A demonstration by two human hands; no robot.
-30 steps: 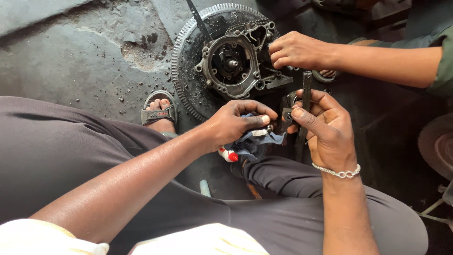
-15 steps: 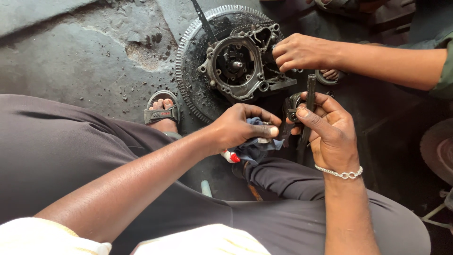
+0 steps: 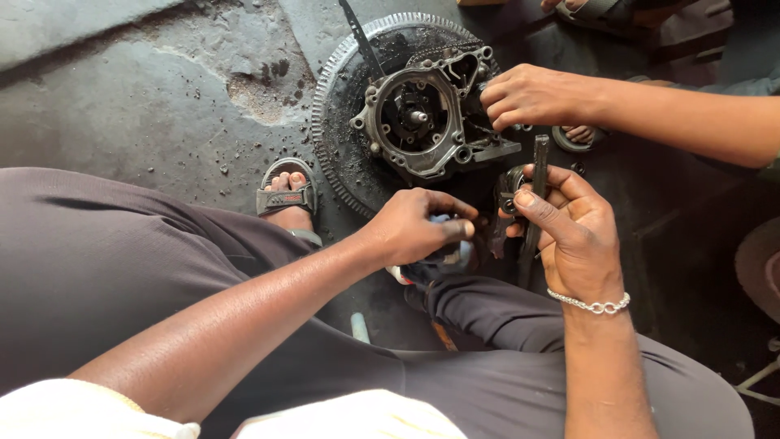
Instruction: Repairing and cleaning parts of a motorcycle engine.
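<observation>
**greasemonkey:** Looking down from the head cam, nearest thing is the dark trousers (image 3: pixel 162 268) over the lap. Left hand (image 3: pixel 418 228) is curled shut on a blue rag (image 3: pixel 447 256), fingers bunched tight around it. Right hand (image 3: pixel 573 236), the one with the chain bracelet (image 3: pixel 591 305), is closed around a dark metal part (image 3: pixel 528 203), thumb pressed along the front, a round end by the thumb and a straight bar poking up past the fingers. Rag and part are just beside each other, above the knee.

**two_stroke:** How would that part handle, you reckon?

**greasemonkey:** I'd guess stiff, fairly heavy for its size, and slick with oil, since everything's black with grime. Best held around the bar like now, not by the round end, where I can't tell what's loose. Rag's soft and light, grab it anywhere.

**two_stroke:** What's further out?

**greasemonkey:** Sandalled foot (image 3: pixel 286 195) on the concrete floor (image 3: pixel 122 97), then a big toothed flywheel (image 3: pixel 329 138) lying flat with an engine case (image 3: pixel 414 122) on top. Another person's hand (image 3: pixel 528 96) comes in from the right, fingers on the case's edge. Whether it's gripping something there, can't tell.
</observation>
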